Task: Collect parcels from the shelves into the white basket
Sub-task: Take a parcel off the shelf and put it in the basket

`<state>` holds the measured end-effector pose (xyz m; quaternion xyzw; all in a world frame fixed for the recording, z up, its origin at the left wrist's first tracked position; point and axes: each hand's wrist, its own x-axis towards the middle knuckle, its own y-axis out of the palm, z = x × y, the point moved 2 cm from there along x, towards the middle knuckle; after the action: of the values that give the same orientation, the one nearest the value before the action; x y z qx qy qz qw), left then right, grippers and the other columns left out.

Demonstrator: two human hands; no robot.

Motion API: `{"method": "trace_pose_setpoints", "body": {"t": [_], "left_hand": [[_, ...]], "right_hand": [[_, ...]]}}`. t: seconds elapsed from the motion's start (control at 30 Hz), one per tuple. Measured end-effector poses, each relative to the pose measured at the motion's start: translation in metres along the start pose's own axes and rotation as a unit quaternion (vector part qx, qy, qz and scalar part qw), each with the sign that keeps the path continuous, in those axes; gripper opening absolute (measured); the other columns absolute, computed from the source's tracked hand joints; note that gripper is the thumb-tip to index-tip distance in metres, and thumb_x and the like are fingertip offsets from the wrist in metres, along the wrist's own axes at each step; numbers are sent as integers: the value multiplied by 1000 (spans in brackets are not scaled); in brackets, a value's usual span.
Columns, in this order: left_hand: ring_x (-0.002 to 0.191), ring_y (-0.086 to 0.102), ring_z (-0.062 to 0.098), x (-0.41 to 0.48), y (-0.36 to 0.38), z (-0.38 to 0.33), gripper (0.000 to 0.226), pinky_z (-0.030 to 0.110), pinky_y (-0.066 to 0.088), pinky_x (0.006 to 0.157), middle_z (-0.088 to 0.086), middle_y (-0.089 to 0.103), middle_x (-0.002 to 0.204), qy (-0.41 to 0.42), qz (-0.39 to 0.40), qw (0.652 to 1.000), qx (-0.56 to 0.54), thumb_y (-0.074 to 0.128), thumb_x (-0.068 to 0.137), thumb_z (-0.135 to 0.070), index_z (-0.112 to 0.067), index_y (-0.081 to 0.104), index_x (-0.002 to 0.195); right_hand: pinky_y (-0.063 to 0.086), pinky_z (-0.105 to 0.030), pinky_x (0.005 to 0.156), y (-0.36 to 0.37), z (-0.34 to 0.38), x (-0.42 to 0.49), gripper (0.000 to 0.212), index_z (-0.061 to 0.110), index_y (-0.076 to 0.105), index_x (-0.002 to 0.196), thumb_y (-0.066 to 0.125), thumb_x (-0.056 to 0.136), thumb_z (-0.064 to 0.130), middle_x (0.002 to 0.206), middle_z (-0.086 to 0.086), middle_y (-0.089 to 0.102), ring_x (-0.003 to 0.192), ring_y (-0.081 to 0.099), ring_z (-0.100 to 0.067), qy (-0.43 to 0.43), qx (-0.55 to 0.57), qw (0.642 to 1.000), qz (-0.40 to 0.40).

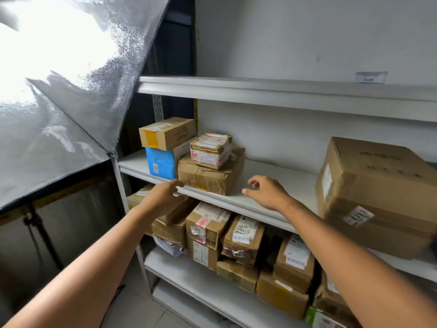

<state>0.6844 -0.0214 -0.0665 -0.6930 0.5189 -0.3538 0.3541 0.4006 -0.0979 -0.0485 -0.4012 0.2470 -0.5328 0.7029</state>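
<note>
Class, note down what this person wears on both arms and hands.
Nothing worn shows. The left hand and right hand are ungloved and ringless; the left forearm and right forearm are bare to the frame edge: no sleeves, watch or bands.

Parcel storeroom. White metal shelving (260, 91) against plain wall (307, 31), stacked with taped, labelled cardboard parcels (210, 178); numbered stickers (358, 216) on several; silver lighting umbrella (71, 114) on stand (35, 223) at left.
</note>
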Motion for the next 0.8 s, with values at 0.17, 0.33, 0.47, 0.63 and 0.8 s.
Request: {"method": "trace_pose_setpoints", "body": {"t": [0.17,0.33,0.47,0.63,0.8], "left_hand": [[105,56,16,33,-3,-18,53,26,49,76,5,59,133,-29,-61,993,-100,66,92,-39,-24,48,140],[119,52,16,73,-1,-50,62,31,47,92,5,51,141,-41,-137,968,-207,68,90,-42,-21,43,143],[128,50,21,109,3,-64,72,38,47,102,7,47,147,-64,-158,949,-265,65,89,-48,-21,34,148],[123,54,21,136,16,-66,75,40,48,102,4,52,141,-97,-127,925,-346,66,86,-56,-22,35,146],[111,63,14,129,23,-67,63,33,55,94,2,61,125,-83,-147,896,-410,74,84,-43,-31,38,135]], "right_hand": [[45,-32,96,-1,14,56,51,20,57,133,65,90,47,134,-5,60,121,56,-25,-14,70,996,-48],[43,-32,98,-4,27,116,53,16,54,137,65,92,42,138,-6,58,125,55,-25,-27,159,982,-95],[45,-37,100,-1,37,163,57,12,51,139,63,93,44,140,-9,56,128,51,-28,-18,226,970,-88],[46,-27,77,19,45,199,50,9,56,131,65,91,38,127,-8,64,104,60,-20,22,355,934,-24],[52,-22,66,20,41,207,39,14,64,122,67,89,34,114,-3,70,97,66,-16,-20,372,928,-24]]}}
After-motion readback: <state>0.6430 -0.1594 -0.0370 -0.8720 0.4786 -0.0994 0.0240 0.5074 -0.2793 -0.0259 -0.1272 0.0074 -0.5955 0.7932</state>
